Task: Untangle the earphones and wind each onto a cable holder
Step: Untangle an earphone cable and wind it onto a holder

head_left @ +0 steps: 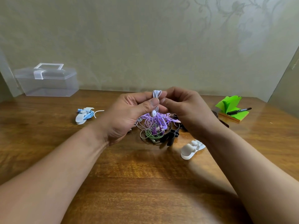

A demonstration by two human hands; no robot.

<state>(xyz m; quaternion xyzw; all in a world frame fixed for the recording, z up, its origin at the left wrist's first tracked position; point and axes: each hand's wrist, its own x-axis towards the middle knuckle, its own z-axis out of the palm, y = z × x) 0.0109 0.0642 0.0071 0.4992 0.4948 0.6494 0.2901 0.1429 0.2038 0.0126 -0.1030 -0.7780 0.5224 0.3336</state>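
Note:
My left hand (131, 113) pinches a bunch of pale lilac earphone cable (156, 94) between thumb and fingers, lifted above the table. My right hand (182, 109) pinches the same bunch from the right. A white earbud (153, 113) hangs just under my left thumb. Below the hands lies a tangle of purple, green and beige earphones (153, 126). A black cable holder (170, 135) sits at the tangle's right edge. An empty white cable holder (191, 149) lies under my right forearm. To the left, blue earphones wound on a white holder (84, 115) rest on the table.
A clear plastic box with a handle (47, 80) stands at the back left against the wall. Green sticky notes (231, 109) with a black marker (239, 111) on top lie at the right. The wooden table (137, 183) stretches toward me.

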